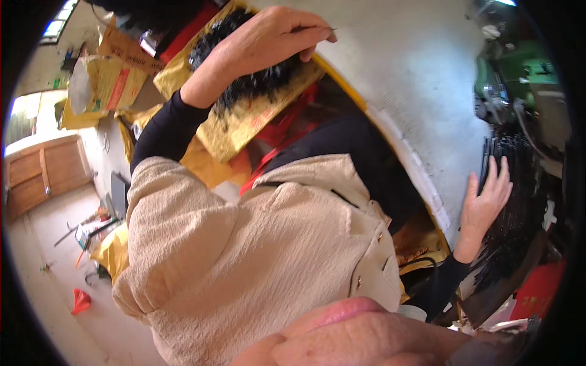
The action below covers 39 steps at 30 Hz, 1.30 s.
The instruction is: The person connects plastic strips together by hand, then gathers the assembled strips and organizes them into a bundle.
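Note:
My left hand (268, 43) is raised above an opened yellow sack (235, 131) full of small black pieces (259, 88). Its fingers are bent and pressed together, and a tiny dark tip shows at them; what they hold, if anything, is too small to name. On the right, my right hand (487, 201) reaches over a pile of thin black strips (513, 232) beside the grey tabletop (403, 67). That hand's fingers are spread, and nothing shows between them. Whether its palm touches the strips I cannot tell.
A green machine (537, 73) stands at the far right, above the pile of strips. The tabletop's near edge (351, 88) is yellow. Stuffed sacks (101, 88) stand at the far left. A red object (80, 301) lies on the floor, and a red box (540, 290) sits at lower right.

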### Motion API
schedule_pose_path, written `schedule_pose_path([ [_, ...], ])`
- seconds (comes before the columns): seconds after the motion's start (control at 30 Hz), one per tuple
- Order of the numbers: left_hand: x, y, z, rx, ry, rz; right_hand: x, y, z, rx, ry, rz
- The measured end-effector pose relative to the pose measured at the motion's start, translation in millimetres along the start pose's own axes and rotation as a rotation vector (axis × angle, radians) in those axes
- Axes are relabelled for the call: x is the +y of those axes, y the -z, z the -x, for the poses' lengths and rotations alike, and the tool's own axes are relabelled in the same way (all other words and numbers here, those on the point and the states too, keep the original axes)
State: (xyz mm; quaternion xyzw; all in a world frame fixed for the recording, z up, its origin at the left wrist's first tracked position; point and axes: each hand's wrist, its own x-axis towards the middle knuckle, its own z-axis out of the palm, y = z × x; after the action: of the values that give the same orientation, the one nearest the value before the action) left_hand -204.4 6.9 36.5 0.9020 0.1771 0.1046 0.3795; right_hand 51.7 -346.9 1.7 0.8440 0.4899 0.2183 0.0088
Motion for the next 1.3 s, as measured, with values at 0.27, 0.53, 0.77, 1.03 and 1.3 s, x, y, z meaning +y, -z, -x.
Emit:
schedule_pose_path([
  [0.27, 36, -55, -37, -0.192, 0.007, 0.607, -31, 23, -3, 0.081, -0.103, -0.382],
  [0.53, 106, -135, -56, -0.32, -0.002, 1.061, -87, 32, -43, -0.317, -0.469, -1.689],
  [0.77, 69, -99, -25, -0.296, -0.027, 0.881, -36, 50, -10, -0.287, -0.685, -1.172],
  [1.03, -117, 24, 85, -0.295, 0.642, 0.166, 200, 24, -11, -0.149, -0.762, -0.7],
  [1.3, -307, 32, 189, 0.387, 1.165, 0.014, 168, 23, -43, 0.007, -0.518, -0.243],
])
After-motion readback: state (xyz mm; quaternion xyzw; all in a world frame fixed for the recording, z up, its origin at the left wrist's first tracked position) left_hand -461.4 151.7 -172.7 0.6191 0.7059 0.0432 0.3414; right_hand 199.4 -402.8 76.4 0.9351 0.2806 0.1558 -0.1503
